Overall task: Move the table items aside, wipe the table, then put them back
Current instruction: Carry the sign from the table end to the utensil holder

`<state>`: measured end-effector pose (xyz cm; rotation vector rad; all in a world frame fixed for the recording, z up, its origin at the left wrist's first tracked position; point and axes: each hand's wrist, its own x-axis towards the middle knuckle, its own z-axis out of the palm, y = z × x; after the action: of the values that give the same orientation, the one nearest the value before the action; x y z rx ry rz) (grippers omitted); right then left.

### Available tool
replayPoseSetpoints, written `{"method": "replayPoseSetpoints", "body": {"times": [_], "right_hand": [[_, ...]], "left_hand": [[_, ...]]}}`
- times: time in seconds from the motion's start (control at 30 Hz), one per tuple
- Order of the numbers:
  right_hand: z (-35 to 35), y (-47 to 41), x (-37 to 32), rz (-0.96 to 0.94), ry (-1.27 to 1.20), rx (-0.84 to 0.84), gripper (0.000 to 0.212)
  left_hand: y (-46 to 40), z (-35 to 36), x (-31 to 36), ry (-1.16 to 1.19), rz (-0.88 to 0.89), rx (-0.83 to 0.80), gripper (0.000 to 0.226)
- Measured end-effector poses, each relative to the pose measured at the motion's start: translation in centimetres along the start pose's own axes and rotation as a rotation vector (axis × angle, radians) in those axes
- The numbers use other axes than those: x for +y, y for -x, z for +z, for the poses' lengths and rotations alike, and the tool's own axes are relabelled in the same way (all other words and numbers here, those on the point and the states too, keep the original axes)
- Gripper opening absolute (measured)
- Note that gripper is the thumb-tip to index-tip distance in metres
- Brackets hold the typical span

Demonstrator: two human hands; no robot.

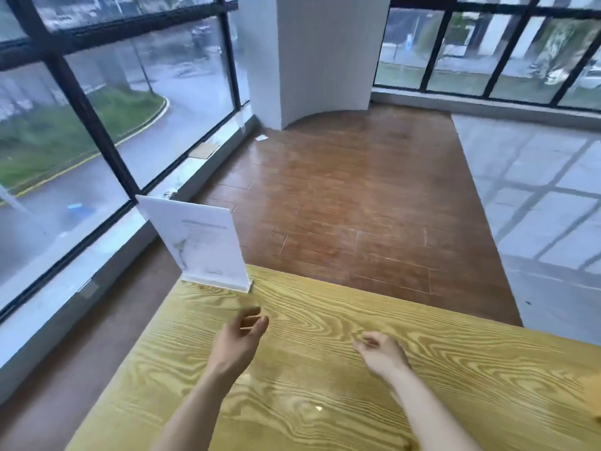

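Sign stand (203,242) upright on table (455,369) far-left corner, windows (97,125) beyond at left.

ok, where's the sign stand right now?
In the head view, the white sign stand sits upright at the table's far left corner by the window, just beyond the empty left hand.

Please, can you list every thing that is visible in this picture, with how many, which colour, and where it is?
Upright clear acrylic sign holder with white printed sheet: one, white, far left corner of the table.
Wooden table with strong grain: one, yellow, foreground.
Flat cardboard piece: one, tan, on the window ledge at left.
Small paper scrap: one, white, on the brown floor near the pillar.
Curved pillar: one, white, centre back.
Left hand: one, bare, empty, above the table near the sign.
Right hand: one, bare, empty, fingers loosely curled, above the table.
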<state>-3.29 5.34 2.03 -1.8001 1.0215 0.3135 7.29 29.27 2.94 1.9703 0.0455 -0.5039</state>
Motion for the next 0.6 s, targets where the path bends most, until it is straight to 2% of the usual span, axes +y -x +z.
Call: {"method": "replayPoseSetpoints", "body": {"times": [0.17,0.3,0.43,0.6], "right_hand": [[11.5,-1.1,-10.7,-0.088,0.089,-0.093,0.042],[17.8,-2.7,-16.7,-0.154,0.056,-0.01,0.049],[21.4,-2.9,-20.8,-0.171,-0.132,0.091,0.066],[24.4,-3.8,-22.9,-0.207,-0.31,0.089,0.077]], "left_hand": [[-5.7,-12.8,-2.7,0.135,-0.04,0.214,0.033],[-11.3,-19.4,-3.3,0.143,-0.017,0.327,0.056],[-15.5,-22.4,-1.8,0.192,0.042,0.27,0.081],[-18.5,-22.7,0.3,0.209,0.09,0.109,0.087]]}}
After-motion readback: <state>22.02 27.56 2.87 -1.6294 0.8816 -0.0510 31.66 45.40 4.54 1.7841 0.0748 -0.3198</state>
